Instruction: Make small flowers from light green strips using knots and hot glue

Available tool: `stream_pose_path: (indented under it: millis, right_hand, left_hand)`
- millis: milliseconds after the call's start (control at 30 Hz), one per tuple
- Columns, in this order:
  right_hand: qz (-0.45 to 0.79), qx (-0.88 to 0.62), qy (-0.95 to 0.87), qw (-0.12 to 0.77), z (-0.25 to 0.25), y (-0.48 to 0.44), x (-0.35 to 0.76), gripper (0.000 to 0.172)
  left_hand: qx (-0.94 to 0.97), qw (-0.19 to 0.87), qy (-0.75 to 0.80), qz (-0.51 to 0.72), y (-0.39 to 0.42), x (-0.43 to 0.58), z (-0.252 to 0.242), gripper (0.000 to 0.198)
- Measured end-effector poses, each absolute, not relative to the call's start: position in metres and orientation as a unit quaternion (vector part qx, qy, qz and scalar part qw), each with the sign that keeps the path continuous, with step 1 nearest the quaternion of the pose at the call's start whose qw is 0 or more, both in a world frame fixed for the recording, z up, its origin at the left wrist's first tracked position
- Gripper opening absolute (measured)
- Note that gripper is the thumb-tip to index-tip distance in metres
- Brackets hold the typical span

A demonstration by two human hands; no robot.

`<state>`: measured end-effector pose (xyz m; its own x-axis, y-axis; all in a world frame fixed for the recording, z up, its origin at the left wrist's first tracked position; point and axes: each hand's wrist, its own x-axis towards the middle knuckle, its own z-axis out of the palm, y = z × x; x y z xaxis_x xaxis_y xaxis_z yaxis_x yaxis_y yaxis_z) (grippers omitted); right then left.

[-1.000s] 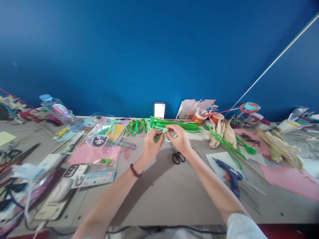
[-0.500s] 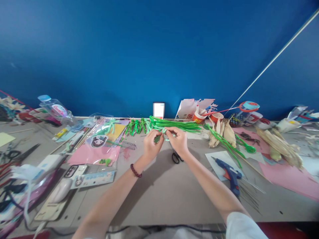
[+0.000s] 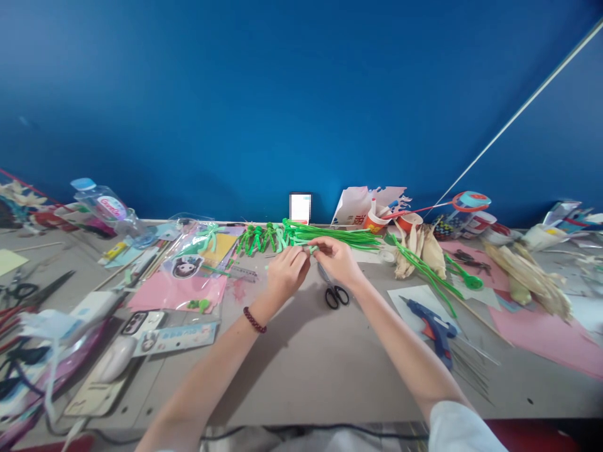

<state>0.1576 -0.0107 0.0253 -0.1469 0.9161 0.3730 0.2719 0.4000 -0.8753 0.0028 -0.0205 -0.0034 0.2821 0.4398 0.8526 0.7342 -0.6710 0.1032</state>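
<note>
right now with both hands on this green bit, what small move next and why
Probably a slight twist of the light-green pipe cleaner with the right fingers while the left fingers steady it: both grip it close together, only a short bit shows between them, and the scissors lie untouched.

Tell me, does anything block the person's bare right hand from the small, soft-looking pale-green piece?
Nothing visible does: the right hand pinches the pale-green piece. The black-handled metal scissors lie nearer the person, not in between.
</note>
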Motion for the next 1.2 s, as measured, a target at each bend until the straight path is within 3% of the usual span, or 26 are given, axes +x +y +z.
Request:
stream_pose_path:
  millis: [133,367,600,867,1200]
  right_hand:
    - [0.341,-0.443,-0.673,0.484,0.024,-0.010,0.159,0.022]
    - [0.194,-0.471,-0.703,0.496,0.032,-0.020,0.158,0.018]
    - [0.289,-0.501,-0.603,0.550,0.026,-0.022,0.146,0.017]
    - [0.363,-0.484,-0.582,0.543,0.025,-0.017,0.147,0.018]
    - [0.183,-0.463,-0.684,0.532,0.029,-0.023,0.151,0.021]
  left_hand:
    - [-0.798,0.185,-0.366,-0.442,-0.021,0.002,-0.005,0.012]
    - [-0.795,0.162,-0.370,-0.453,-0.019,0.001,-0.007,0.012]
    - [-0.777,0.095,-0.371,-0.499,-0.021,0.003,-0.008,0.012]
    - [-0.786,0.175,-0.365,-0.468,-0.018,0.000,-0.011,0.010]
    - [-0.779,0.203,-0.348,-0.482,-0.017,0.001,-0.008,0.007]
